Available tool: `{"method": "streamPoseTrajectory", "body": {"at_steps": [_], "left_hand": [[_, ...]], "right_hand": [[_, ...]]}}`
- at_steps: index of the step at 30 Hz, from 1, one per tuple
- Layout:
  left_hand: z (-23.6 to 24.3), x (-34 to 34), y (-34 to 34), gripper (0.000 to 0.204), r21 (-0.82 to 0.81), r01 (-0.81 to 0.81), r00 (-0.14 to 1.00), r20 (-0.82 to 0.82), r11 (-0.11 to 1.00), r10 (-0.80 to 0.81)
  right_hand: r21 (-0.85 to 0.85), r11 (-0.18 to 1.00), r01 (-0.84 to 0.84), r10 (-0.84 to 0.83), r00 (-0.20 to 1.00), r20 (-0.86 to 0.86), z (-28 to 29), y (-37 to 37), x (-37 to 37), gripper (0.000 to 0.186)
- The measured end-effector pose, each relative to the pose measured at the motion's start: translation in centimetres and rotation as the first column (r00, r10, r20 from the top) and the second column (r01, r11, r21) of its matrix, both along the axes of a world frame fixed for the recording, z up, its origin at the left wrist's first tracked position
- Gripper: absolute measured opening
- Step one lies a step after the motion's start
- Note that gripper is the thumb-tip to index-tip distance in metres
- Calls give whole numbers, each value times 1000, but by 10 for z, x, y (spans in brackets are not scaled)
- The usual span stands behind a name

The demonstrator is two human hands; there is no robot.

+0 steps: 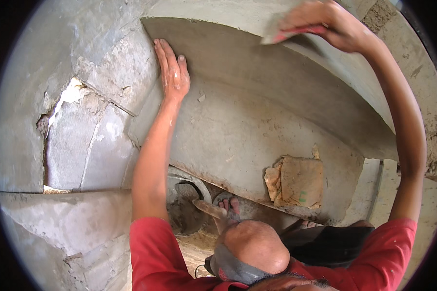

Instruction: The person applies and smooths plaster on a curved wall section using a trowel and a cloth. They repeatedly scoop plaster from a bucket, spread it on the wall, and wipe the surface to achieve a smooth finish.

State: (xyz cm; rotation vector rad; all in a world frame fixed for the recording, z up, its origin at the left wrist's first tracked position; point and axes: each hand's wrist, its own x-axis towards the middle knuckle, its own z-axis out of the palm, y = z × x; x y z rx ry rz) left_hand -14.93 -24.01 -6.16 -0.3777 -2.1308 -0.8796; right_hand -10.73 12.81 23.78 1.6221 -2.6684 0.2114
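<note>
My left hand (174, 80) lies flat with its fingers stretched out, pressed against the grey plastered surface at the far left corner of a curved recess (257, 111). It holds nothing. At the upper right, my right hand (332, 24) grips a flat tool (296, 33) with a red part and a pale tip, beside the upper edge of the recess. Motion smears this hand and the tool, so the tool's exact kind is unclear.
A round bucket (208, 190) with grey mortar stands below the ledge, near my bare foot (230, 206) and bent knee (257, 242). A folded brown paper bag (303, 182) lies on the ledge. Broken plaster (77, 92) surrounds an opening at left.
</note>
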Motion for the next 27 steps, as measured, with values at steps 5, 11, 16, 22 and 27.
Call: {"method": "streamPoseTrajectory", "body": {"at_steps": [5, 11, 16, 22, 27], "left_hand": [[-2, 7, 7, 74, -176, 15, 998, -61, 984, -26], [0, 20, 12, 75, -374, 69, 992, -70, 925, -102], [5, 24, 10, 73, -363, 48, 998, -19, 931, -59], [3, 20, 11, 74, -341, 51, 997, -30, 939, -65], [1, 19, 10, 73, -328, 59, 996, -49, 943, -80]], "right_hand": [[60, 995, 74, -70, 995, -73, 16, 62, 62, 47], [-64, 996, 69, -89, 910, -406, 0, -2, 54, 49], [36, 975, -219, 204, 820, -535, -18, -89, -23, 52], [22, 897, -441, 406, 804, -435, -18, -121, -60, 40], [171, 943, -285, 332, 847, -415, -28, -111, -75, 57]]}}
